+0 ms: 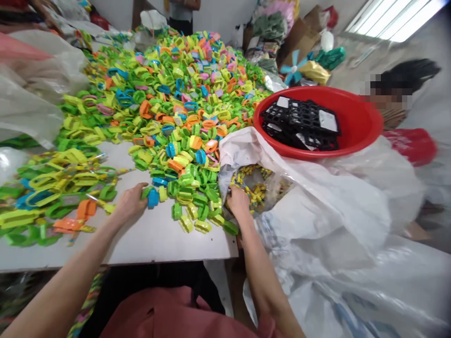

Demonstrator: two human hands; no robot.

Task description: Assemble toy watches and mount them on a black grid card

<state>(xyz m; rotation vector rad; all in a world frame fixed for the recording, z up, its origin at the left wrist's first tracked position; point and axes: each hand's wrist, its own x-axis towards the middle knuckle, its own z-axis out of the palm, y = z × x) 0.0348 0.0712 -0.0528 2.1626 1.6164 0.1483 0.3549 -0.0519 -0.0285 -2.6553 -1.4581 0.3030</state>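
My left hand [131,202] rests low over the white table [151,241], its fingertips closed at a small green piece beside a blue piece [153,198]. Inside the mouth of a white sack [317,202], my right hand [238,201] reaches among yellow patterned sticks [259,190]; its fingertips are partly hidden there. A large heap of green, yellow, orange, blue and pink plastic pieces [183,117] spreads over the table between and beyond my hands.
A second pile of yellow, green and orange pieces [70,178] lies at the left. At the right stands a red tub [359,122] with black perforated trays [303,122]. Clear plastic bags [31,103] lie far left. Other people are at the back and right.
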